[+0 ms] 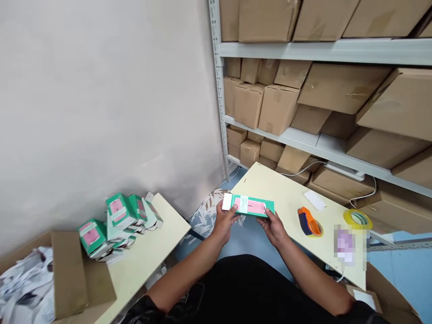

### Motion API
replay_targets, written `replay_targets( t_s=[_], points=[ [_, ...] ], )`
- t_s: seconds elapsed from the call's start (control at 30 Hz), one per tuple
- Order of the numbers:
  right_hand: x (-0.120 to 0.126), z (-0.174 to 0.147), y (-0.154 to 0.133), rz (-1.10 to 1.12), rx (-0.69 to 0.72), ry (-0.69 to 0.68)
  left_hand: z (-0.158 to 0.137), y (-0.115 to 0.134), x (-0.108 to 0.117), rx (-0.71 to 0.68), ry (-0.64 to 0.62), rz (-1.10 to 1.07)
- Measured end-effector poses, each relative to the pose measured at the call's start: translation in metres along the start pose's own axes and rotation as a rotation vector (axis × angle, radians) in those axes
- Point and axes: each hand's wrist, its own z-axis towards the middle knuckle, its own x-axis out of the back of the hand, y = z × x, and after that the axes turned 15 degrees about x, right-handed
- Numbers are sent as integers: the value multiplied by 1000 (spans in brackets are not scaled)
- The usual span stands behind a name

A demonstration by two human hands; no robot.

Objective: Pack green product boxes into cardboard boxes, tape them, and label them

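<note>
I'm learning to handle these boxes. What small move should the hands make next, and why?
Probably fold in the white flap with the left hand, while the right hand steadies the green box: the flap appears to stick out at the left hand's end, and both hands hold the box.

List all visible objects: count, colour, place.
Held box: 1, green-pink, centre
Similar boxes: several, green-pink, left table
Dispenser: 1, orange-blue, right table
Tape roll: 1, yellow, right table
Card: 1, white, right table
Pixelated item: 1, purplish, right table
Tables: 2, cream, left/right
Shelving: 1, grey, right
Cartons: many, brown, shelving
Open carton: 1, brown, left
Papers: many, white, open carton
Scraps: many, white, floor
Shirt: 1, black, bottom
Hands: 2, bare, centre
</note>
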Motion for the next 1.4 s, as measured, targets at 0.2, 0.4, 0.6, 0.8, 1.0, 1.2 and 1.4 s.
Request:
replay_targets(
  t_s=[0.2, 0.4, 0.6, 0.8, 1.0, 1.2, 1.4],
  points=[
    [36, 32, -5, -78, -120, -29, 54, 8, -42, 17, 42, 168],
    [82, 45, 9, -298, -187, 271, 136, 12, -55, 21, -45, 328],
    [100, 48, 12, -403, -235, 447, 212, 34, -89, -119, -354, 675],
    [76, 59, 9, -639, -111, 430, 250, 38, -154, -314, -760, 1077],
    [92, 74, 0, -749, -50, 373, 268, 0, -186, -374, -1029, 1277],
    [97, 114, -30, -772, 57, 368, 268, -10, -193, -301, -980, 1337],
    [87, 145, -37, -761, 18, 235, 244, -3, -180, -343, -849, 1244]
  ],
)
